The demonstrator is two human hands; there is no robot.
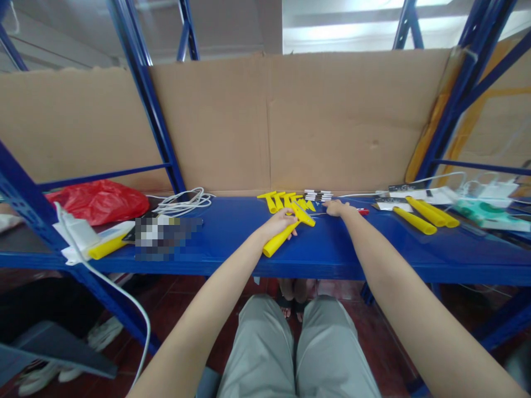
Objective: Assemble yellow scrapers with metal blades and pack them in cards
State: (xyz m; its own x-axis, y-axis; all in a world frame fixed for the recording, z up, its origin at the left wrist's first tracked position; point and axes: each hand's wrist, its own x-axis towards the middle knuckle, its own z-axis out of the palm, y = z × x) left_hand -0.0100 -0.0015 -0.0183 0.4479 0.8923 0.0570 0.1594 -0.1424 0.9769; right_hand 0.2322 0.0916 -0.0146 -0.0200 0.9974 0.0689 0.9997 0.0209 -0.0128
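My left hand (282,224) is closed around a yellow T-shaped plastic handle (276,243), its round grip end toward me and its crosspiece up to the right. My right hand (335,208) is low over the shelf with fingers drawn together beside small white-and-black strips (318,195); what they pinch, if anything, is hidden. A red-handled screwdriver (363,211) shows past my right wrist, and a thin shaft emerges left of my fingers. Whether that hand grips it I cannot tell. Behind my left hand lie several more yellow T-shaped pieces (270,200) in a row.
Three yellow tubes (415,221) lie at right beside white cables and a green-and-white item (489,213). At left are a red plastic bag (102,202), coiled white cable (188,202) and another yellow handle (107,247). Cardboard (323,121) backs the blue shelf (232,237); blue posts flank it.
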